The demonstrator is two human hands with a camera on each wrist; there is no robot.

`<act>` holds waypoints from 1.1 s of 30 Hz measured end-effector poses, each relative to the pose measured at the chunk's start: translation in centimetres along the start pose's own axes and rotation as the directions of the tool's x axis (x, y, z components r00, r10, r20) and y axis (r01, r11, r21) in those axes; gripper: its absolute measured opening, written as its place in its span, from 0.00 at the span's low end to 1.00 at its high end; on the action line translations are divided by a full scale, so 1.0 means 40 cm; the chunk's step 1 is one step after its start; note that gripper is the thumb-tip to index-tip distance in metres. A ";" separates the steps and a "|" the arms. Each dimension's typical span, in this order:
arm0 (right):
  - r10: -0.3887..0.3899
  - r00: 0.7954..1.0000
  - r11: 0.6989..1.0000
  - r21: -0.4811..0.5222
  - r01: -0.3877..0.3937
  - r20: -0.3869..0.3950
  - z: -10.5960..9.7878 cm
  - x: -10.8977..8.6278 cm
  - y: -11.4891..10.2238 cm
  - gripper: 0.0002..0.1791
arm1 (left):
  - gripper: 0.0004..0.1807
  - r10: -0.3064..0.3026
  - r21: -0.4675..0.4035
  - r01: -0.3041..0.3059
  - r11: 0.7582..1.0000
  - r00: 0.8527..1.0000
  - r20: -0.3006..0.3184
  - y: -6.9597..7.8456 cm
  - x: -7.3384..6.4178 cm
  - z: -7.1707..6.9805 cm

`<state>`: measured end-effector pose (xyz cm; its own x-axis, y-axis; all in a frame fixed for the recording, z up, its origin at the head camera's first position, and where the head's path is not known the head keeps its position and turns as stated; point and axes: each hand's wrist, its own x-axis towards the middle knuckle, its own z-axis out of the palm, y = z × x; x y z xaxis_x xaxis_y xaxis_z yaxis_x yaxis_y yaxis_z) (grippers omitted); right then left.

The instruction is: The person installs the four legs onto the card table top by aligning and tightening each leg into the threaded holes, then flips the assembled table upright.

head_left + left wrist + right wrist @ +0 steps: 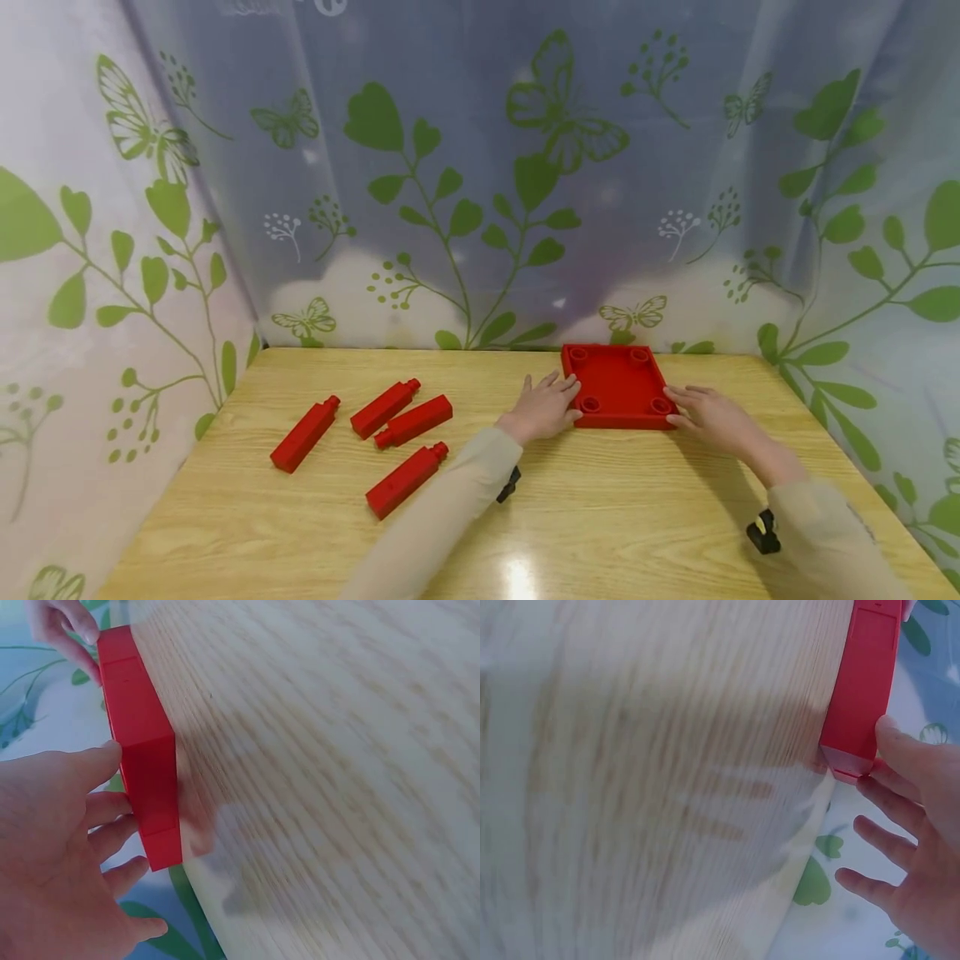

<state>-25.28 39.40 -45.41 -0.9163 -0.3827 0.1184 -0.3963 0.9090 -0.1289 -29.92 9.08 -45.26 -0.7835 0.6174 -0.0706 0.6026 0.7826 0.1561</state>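
Observation:
A shallow red square piece [618, 379] with raised edges and a round socket in each corner lies at the back right of the table. My left hand [542, 407] touches its left side near the front corner, fingers spread and fairly straight. At the front right corner, my right hand [718, 423] touches with thumb and forefinger. In the right wrist view, the other fingers of that hand [922, 817] stretch out apart from the red piece [862, 690]. The left wrist view shows the left thumb at a corner of the piece [146, 780] and fingertips along its side.
Several red square-section legs with threaded-looking ends lie on the left of the wooden table [570, 517]: one far left [303, 437], two close together [384, 410] and one nearer the front [405, 482]. A patterned curtain [465, 208] stands behind the table.

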 end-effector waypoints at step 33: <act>-0.027 0.997 0.989 0.140 0.037 -0.072 0.008 -0.023 -0.174 0.26 | 0.31 0.040 0.034 -0.039 0.999 0.999 -0.030 -0.072 -0.179 -0.005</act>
<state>-21.71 33.38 -44.94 -0.8985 -0.3947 0.1921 -0.4344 0.8621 -0.2609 -26.10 2.39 -45.02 -0.7629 0.6456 -0.0350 0.6376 0.7602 0.1248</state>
